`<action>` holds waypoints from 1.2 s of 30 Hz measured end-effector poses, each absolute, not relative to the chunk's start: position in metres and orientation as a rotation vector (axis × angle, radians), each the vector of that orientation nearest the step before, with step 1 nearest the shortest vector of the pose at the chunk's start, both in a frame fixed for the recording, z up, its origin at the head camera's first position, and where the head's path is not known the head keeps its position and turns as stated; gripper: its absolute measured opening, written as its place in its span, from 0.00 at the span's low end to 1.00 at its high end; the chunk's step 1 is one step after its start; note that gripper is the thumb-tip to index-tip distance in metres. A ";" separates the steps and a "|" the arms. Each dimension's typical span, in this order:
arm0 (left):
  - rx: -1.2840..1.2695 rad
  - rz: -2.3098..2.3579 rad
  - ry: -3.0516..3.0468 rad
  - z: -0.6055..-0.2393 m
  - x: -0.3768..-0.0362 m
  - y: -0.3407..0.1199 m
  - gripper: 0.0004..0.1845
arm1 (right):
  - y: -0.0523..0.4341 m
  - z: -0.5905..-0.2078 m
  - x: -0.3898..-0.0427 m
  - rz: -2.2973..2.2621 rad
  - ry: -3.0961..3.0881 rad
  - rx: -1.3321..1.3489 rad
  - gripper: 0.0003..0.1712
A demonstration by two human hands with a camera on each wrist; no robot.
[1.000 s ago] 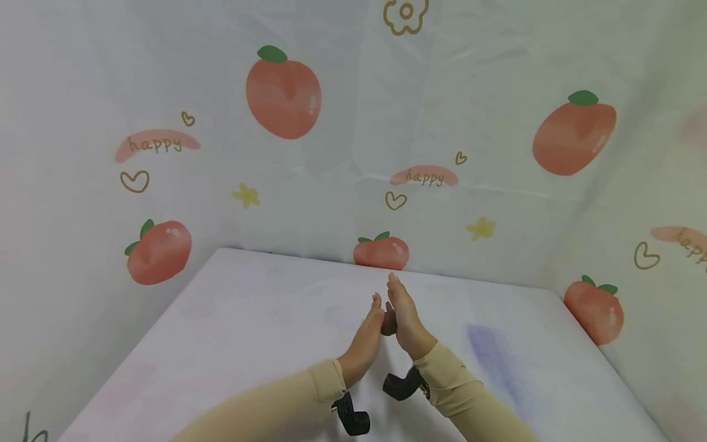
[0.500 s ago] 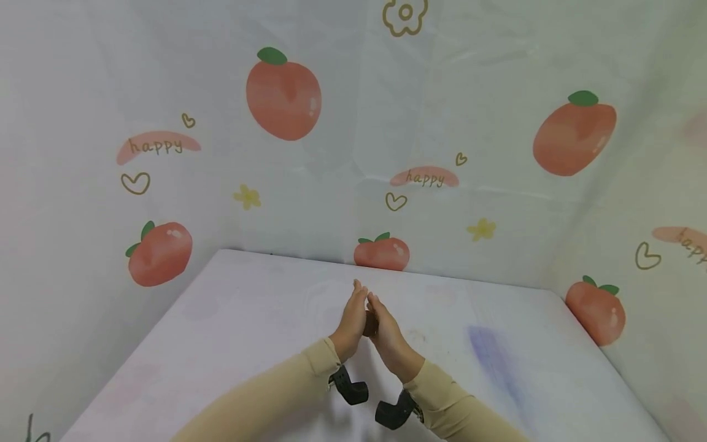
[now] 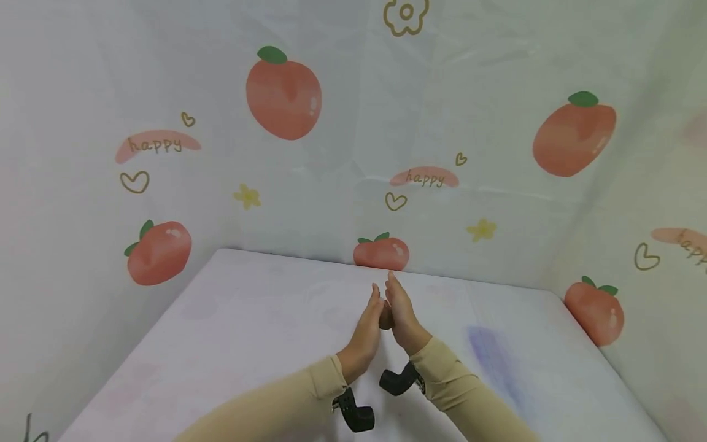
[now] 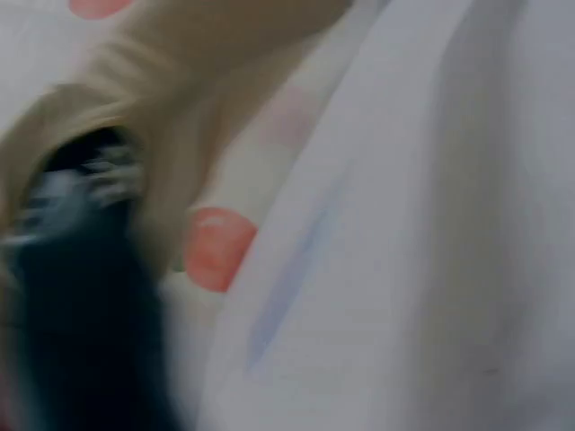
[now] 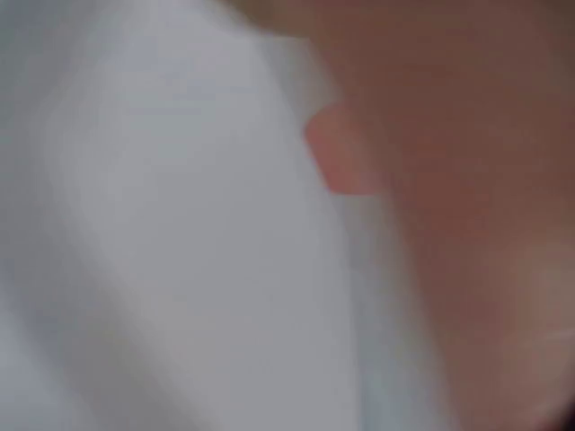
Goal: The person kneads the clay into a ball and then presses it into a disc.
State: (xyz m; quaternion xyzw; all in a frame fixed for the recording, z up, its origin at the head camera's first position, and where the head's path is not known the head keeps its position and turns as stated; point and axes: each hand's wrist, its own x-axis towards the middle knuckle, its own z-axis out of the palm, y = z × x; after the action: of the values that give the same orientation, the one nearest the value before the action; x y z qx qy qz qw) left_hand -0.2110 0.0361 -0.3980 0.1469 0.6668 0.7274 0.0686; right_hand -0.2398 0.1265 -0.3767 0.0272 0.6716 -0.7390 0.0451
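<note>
A small brown rounded lump (image 3: 385,317) sits between my two palms in the head view, mostly covered by them; its material cannot be made out. My left hand (image 3: 361,341) lies flat against its left side, fingers straight and pointing away from me. Facing it, my right hand (image 3: 405,319) presses from the right, also with straight fingers, its tips reaching farther forward than the left ones. Both hands are over the middle of the white table (image 3: 248,325). A blurred, skin-toned surface (image 5: 467,197) fills the right side of the right wrist view, where the lump does not show.
Black wrist cameras hang below the left sleeve (image 3: 276,399) and the right sleeve (image 3: 458,387). A white cloth (image 3: 331,123) printed with red fruit stands behind the table and along its sides. A faint purple smear (image 3: 494,362) marks the tabletop to the right.
My hands have slid past each other: half a second ago the left was forward and the right drawn back; now the right is forward again, the lump still between them.
</note>
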 end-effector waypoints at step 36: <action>0.251 2.148 2.096 -0.405 -0.236 0.025 0.35 | 0.112 -0.383 -0.202 -2.139 1.978 -0.091 0.37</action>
State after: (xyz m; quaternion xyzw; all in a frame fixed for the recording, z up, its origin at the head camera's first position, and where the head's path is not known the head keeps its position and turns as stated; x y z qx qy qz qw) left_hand -0.2365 0.0250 -0.4052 0.0830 0.6945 0.7118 0.0652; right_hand -0.2023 0.1119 -0.3828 -0.0311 0.6743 -0.7290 0.1132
